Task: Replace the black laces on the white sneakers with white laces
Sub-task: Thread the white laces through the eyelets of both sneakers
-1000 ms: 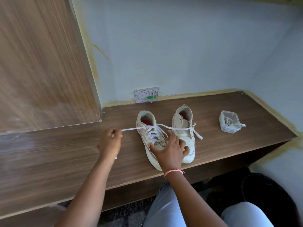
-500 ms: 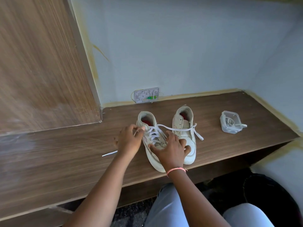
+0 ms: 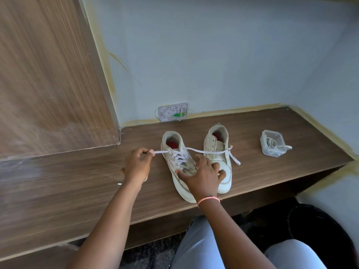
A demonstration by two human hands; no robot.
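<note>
While the left hand (image 3: 137,165) pinches the white lace (image 3: 206,151) taut and the right hand (image 3: 202,176) presses spread fingers on the left sneaker (image 3: 174,162), a hard pull could drag out the loose end at frame centre.

A dark wood-grain table (image 3: 272,123) carries two white sneakers (image 3: 218,152) side by side at its front edge — a clear plastic container (image 3: 273,143) sits toward the right edge.

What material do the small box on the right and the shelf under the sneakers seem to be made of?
Small box: likely clear plastic; the lace coiled inside shows through its glossy walls. Shelf: looks like brown wood-grain laminate or veneer, smooth and matt with printed-looking streaks; solid wood cannot be excluded.
</note>
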